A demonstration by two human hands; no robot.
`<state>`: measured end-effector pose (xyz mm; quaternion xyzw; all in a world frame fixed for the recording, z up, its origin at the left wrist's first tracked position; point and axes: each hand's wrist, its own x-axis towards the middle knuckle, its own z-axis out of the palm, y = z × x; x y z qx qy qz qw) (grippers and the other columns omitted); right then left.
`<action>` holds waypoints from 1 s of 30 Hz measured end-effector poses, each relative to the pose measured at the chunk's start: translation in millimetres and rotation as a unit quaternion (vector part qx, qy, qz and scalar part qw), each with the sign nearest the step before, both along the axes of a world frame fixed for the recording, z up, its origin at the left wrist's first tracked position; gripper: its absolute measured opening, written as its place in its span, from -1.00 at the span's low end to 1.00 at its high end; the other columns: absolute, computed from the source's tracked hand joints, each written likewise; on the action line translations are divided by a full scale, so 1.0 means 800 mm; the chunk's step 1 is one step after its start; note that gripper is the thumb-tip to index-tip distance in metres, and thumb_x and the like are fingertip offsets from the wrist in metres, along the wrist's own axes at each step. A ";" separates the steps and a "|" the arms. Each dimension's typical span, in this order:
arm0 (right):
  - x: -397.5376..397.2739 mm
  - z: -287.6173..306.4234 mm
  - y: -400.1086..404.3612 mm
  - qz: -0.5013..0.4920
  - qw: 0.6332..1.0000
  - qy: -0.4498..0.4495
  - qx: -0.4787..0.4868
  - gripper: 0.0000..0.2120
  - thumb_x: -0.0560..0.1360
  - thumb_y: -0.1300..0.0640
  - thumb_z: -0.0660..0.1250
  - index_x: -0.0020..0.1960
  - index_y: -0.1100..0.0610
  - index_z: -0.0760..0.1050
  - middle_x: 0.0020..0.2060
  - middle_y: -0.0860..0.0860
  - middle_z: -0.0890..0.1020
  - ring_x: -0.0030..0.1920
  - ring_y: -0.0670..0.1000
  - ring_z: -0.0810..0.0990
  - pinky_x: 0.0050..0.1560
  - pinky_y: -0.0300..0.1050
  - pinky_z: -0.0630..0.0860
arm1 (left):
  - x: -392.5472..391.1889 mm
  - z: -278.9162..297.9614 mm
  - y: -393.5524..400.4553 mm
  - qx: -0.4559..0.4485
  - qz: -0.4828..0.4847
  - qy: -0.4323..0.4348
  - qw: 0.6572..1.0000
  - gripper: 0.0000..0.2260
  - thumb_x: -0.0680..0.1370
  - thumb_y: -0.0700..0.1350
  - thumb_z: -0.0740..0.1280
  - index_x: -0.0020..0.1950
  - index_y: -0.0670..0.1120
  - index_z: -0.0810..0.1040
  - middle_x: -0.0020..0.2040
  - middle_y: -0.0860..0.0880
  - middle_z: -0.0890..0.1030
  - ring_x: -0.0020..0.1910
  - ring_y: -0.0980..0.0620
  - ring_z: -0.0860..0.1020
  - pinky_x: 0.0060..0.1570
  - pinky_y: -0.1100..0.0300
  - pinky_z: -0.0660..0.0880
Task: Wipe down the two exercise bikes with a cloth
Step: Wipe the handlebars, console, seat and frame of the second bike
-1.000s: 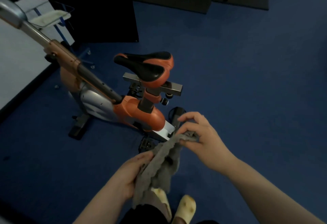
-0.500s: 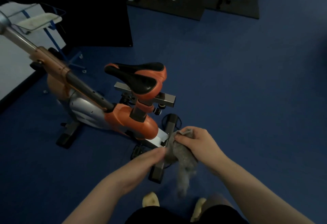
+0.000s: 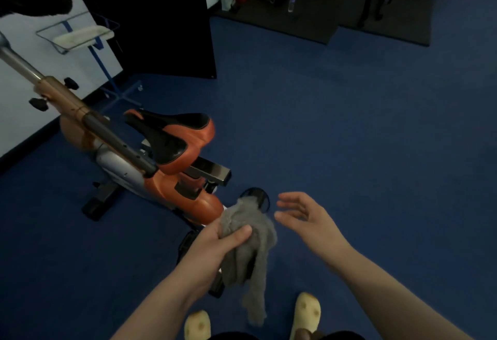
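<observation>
the nubby grey terry cloth [image 3: 248,234] hangs bunched and limp from the left hand [image 3: 215,248], whose thumb and fingers are closed round its upper part, the loose tail dangling below the fist. the right hand [image 3: 306,214] is spread wide just beside the cloth, fingers apart, holding nothing and not touching it. just beyond the left hand stands the glossy orange and silver exercise bike [image 3: 150,173], its smooth black and orange padded saddle [image 3: 172,135] further out. blue carpet floor [image 3: 363,151] lies underneath.
</observation>
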<state>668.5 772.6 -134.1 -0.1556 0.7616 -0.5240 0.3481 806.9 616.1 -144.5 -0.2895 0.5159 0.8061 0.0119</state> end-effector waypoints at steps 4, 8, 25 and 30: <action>-0.030 -0.021 0.053 0.107 0.992 -0.067 0.017 -0.70 0.41 -0.05 0.50 0.09 -0.01 0.59 0.01 -0.13 0.68 0.06 -0.21 0.61 0.09 -0.32 0.51 | -0.048 0.001 0.040 0.001 0.062 -0.011 0.998 -0.72 0.45 -0.06 0.43 0.07 -0.19 0.62 0.03 -0.24 0.68 0.01 -0.12 0.67 -0.11 0.20 0.58; -0.054 -0.033 0.069 0.141 0.988 -0.016 0.058 -0.64 0.34 -0.06 0.56 0.08 -0.05 0.57 -0.03 -0.17 0.67 0.04 -0.24 0.60 0.16 -0.26 0.52 | -0.091 0.014 0.079 0.021 0.109 0.013 0.994 -0.76 0.47 -0.13 0.39 0.08 -0.21 0.61 0.01 -0.18 0.70 -0.01 -0.06 0.69 -0.16 0.25 0.59; -0.249 -0.015 0.005 0.195 0.963 0.187 0.020 -0.71 0.47 0.12 0.45 -0.12 -0.13 0.34 -0.22 -0.09 0.57 -0.20 -0.03 0.55 -0.17 0.01 0.55 | -0.189 -0.017 -0.018 -0.185 0.168 -0.082 0.965 -0.85 0.61 -0.16 0.29 0.03 -0.12 0.66 -0.07 -0.09 0.71 -0.05 -0.05 0.66 -0.04 0.07 0.57; -0.291 -0.003 -0.031 0.188 0.957 0.222 0.012 -0.58 0.36 0.22 0.55 -0.05 -0.17 0.40 -0.09 -0.18 0.54 0.03 -0.12 0.52 0.04 -0.14 0.48 | -0.232 -0.023 -0.044 -0.204 0.195 -0.114 0.953 -0.79 0.65 -0.13 0.22 -0.02 -0.09 0.65 -0.12 -0.07 0.68 -0.09 -0.05 0.63 -0.17 0.13 0.54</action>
